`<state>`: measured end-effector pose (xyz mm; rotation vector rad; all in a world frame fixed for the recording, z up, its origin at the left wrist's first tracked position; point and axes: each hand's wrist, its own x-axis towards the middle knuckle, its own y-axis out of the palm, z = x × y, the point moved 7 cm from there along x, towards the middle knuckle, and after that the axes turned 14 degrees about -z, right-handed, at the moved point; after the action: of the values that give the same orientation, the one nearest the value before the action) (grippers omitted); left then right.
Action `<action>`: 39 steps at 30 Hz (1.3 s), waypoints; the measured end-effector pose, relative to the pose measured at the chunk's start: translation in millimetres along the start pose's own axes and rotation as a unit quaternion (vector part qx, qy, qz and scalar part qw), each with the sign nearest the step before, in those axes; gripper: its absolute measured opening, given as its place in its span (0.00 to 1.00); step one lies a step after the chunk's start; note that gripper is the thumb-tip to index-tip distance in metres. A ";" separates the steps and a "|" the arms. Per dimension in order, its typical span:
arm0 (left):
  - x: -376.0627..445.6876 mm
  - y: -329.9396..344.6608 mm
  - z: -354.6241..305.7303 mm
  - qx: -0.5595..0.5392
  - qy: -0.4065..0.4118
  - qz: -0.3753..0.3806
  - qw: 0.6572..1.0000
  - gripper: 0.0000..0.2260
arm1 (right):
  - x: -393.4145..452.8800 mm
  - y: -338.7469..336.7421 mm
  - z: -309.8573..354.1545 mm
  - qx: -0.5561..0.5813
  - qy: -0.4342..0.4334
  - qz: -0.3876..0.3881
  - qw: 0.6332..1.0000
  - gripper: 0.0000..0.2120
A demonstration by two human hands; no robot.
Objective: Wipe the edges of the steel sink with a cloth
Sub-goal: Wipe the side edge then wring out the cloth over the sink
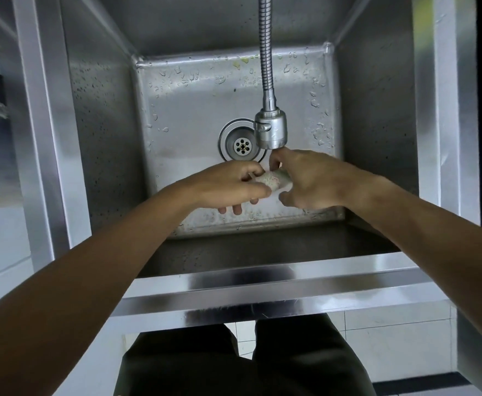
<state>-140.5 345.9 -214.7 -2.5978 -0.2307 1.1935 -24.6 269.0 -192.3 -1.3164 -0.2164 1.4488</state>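
Both my hands are down inside the deep steel sink [262, 284], just below the tap head. A small pale cloth [272, 180], bunched into a roll, sits between them. My left hand [228, 185] holds its left end with thumb and curled fingers. My right hand [308, 181] pinches its right end, fingers curled over it. Most of the cloth is hidden by my fingers. The sink's front rim runs across below my forearms; its left and right rims rise along the sides.
A flexible metal tap hose with a chrome spray head [271, 128] hangs over the basin. The round drain [241, 144] lies behind it. Water drops dot the sink floor. My dark trousers and pale floor tiles show under the front rim.
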 end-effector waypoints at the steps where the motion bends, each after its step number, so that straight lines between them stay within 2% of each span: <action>1: -3.7 -3.9 5.1 -0.027 -0.016 0.006 0.999 0.10 | -4.5 -0.8 -3.1 0.088 0.015 0.017 0.996 0.22; 4: -17.6 -7.1 16.5 -0.152 -0.063 0.045 0.985 0.17 | -18.6 -10.9 -1.4 0.334 0.012 -0.012 0.943 0.20; 7: -24.8 -3.3 24.0 -0.223 -0.060 0.049 0.972 0.18 | -32.0 -12.3 2.6 0.455 0.005 -0.055 0.889 0.21; 12: -35.1 -16.2 16.8 -0.221 0.029 -0.108 0.969 0.15 | -40.3 -7.1 -4.2 0.514 0.035 -0.162 0.842 0.16; 14: -42.6 -18.1 9.8 -0.205 0.061 -0.175 0.961 0.16 | -41.3 -5.2 -2.0 0.538 0.042 -0.192 0.820 0.20; 16: -47.3 -19.9 2.0 -0.188 0.083 -0.204 0.957 0.18 | -42.7 -3.9 5.5 0.575 0.052 -0.201 0.791 0.23; 17: -47.4 -18.7 -2.2 -0.181 0.090 -0.182 0.962 0.21 | -43.5 -1.6 9.3 0.599 0.062 -0.193 0.775 0.24; 19: -48.6 -11.1 -10.5 -0.173 0.095 -0.077 0.977 0.31 | -44.5 2.7 15.6 0.636 0.070 -0.174 0.749 0.23; 20: -50.1 -9.5 -12.2 -0.178 0.090 -0.034 0.979 0.32 | -45.3 3.2 17.7 0.647 0.067 -0.172 0.740 0.22; 23: -51.4 -15.3 -12.7 -0.237 0.050 -0.008 0.970 0.23 | -48.3 -2.0 21.8 0.657 0.051 -0.167 0.733 0.19; 25: -52.8 -23.8 -12.4 -0.236 0.062 -0.052 0.968 0.18 | -50.1 -3.7 19.9 0.654 0.051 -0.159 0.737 0.22; 26: -53.5 -27.0 -12.5 -0.238 0.077 -0.074 0.965 0.15 | -50.8 -5.5 15.1 0.641 0.057 -0.172 0.745 0.19; 28: -55.4 -34.1 -10.6 -0.252 0.106 -0.111 0.956 0.16 | -52.8 -11.1 3.5 0.608 0.071 -0.214 0.762 0.12; 30: -58.1 -36.7 -13.4 -0.278 0.102 -0.118 0.948 0.12 | -54.9 -15.9 -0.4 0.593 0.067 -0.223 0.771 0.11; 31: -58.2 -34.0 -16.3 -0.278 0.094 -0.103 0.951 0.16 | -54.8 -16.1 2.6 0.600 0.056 -0.208 0.771 0.12; 32: -58.0 -32.0 -19.2 -0.259 0.091 -0.090 0.957 0.21 | -54.8 -15.3 6.9 0.613 0.046 -0.189 0.765 0.13; 33: -57.7 -29.8 -22.0 -0.226 0.100 -0.085 0.965 0.22 | -54.7 -14.7 10.6 0.629 0.044 -0.175 0.756 0.14; 35: -56.9 -28.6 -28.3 -0.186 0.111 -0.100 0.971 0.15 | -53.3 -15.5 11.5 0.665 0.061 -0.177 0.723 0.16; 37: -54.1 -34.2 -29.8 -0.227 0.104 -0.157 0.956 0.10 | -51.0 -19.3 4.8 0.689 0.085 -0.208 0.689 0.18; 39: -53.9 -35.3 -29.6 -0.302 0.094 -0.207 0.926 0.08 | -48.5 -25.4 -1.8 0.686 0.092 -0.251 0.677 0.19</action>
<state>-153.9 360.4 -146.7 -2.9055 -1.2060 0.7962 -19.8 239.6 -146.3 -0.0638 0.5527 0.5918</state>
